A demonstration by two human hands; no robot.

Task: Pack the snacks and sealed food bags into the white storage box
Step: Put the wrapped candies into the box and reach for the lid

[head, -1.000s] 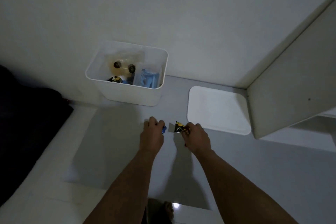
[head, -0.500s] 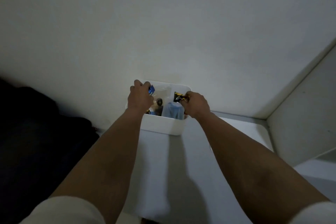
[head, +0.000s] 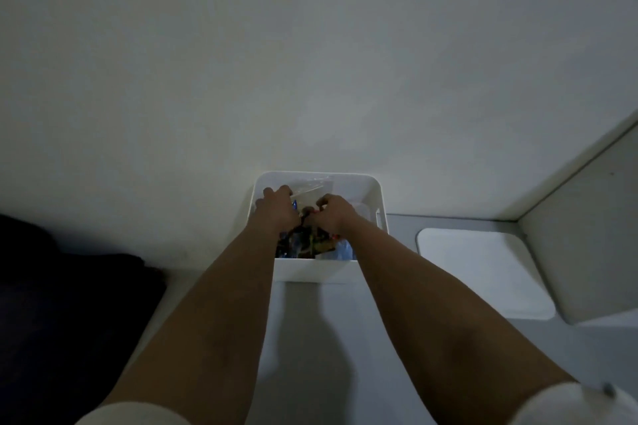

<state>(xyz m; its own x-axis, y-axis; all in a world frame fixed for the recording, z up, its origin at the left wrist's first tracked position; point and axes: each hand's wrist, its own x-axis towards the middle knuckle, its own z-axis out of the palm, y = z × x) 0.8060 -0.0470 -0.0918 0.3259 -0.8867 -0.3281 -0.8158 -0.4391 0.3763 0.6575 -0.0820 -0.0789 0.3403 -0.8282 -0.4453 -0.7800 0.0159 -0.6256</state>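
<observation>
The white storage box (head: 379, 198) stands against the wall on the grey surface. Both my hands are down inside it, close together. My left hand (head: 278, 207) is curled around a small blue snack packet (head: 294, 206), of which only an edge shows at the thumb. My right hand (head: 333, 214) is closed on a dark snack packet (head: 305, 213), which peeks out between the two hands. Below my wrists lie several colourful snack packets (head: 312, 245) and a blue bag (head: 345, 251). A clear sealed bag (head: 310, 187) leans against the box's far wall.
The box's flat white lid (head: 483, 272) lies on the grey surface to the right. A white panel (head: 583, 235) stands further right. A dark mass (head: 69, 286) fills the left side. The wall rises straight behind the box.
Both hands carried their packets from the grey surface up over the box and have now dropped down inside it. The view has moved closer to the box.
</observation>
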